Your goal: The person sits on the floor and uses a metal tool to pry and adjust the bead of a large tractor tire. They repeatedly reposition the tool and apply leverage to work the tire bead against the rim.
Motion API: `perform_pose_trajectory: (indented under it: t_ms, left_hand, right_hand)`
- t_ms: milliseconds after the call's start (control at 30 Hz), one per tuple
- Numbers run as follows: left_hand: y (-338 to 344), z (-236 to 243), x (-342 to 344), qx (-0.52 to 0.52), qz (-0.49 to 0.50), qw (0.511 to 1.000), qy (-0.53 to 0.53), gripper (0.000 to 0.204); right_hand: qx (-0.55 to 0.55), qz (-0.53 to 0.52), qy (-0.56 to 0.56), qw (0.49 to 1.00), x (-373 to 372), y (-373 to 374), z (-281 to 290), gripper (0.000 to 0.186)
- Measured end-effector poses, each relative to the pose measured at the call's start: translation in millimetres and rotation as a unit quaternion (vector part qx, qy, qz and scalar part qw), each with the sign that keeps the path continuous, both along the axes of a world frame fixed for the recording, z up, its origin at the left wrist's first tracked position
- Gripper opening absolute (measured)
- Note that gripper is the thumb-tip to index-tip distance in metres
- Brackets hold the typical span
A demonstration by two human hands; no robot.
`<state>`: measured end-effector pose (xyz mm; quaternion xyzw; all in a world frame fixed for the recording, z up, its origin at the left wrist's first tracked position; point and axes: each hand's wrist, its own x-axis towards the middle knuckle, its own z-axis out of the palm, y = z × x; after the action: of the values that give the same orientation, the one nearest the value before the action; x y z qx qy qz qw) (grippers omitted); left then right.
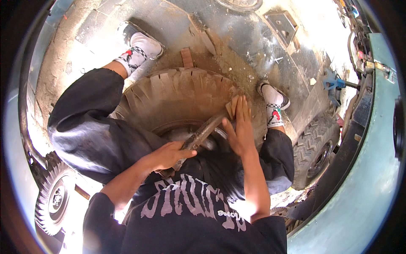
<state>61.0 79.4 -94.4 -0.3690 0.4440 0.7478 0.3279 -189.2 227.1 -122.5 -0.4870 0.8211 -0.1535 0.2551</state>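
While the left hand (pixel 167 155) grasps and partly hides its near part: one thick, scuffed brown bar (pixel 204 132), above the large tyre (pixel 177 93), long axis near-left to far-right; right hand (pixel 241 133) extended against tan piece (pixel 231 108), grip unclear; treaded wheel (pixel 315 154) at right.

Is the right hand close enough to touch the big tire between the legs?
Probably yes: the big tire appears just below the right hand, and nothing seems in the way, though the hand may have to leave the tan piece first.
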Motion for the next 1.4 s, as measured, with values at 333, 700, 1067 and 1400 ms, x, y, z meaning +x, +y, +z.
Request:
perform_pose_trajectory:
  t_ms: [333,700,1067,1400]
  left_hand:
    - [8.3,-12.3,5.4,-0.016,0.028,0.999,0.014,0.066]
    - [-3.7,-5.6,3.2,0.010,-0.004,1.000,0.007,0.079]
    - [0.2,-9.6,8.8,0.054,0.037,0.997,0.034,0.068]
    - [5.0,-45.2,27.9,-0.031,-0.012,0.987,0.156,0.062]
  right_hand:
    - [-0.001,0.041,-0.015,0.999,-6.8,4.4,9.3,0.084]
    - [0.005,0.048,-0.015,0.999,-6.4,8.8,12.6,0.088]
    - [0.040,0.068,0.035,0.996,35.3,21.4,27.8,0.099]
    - [0.025,0.000,0.052,0.998,42.4,-3.7,9.7,0.099]
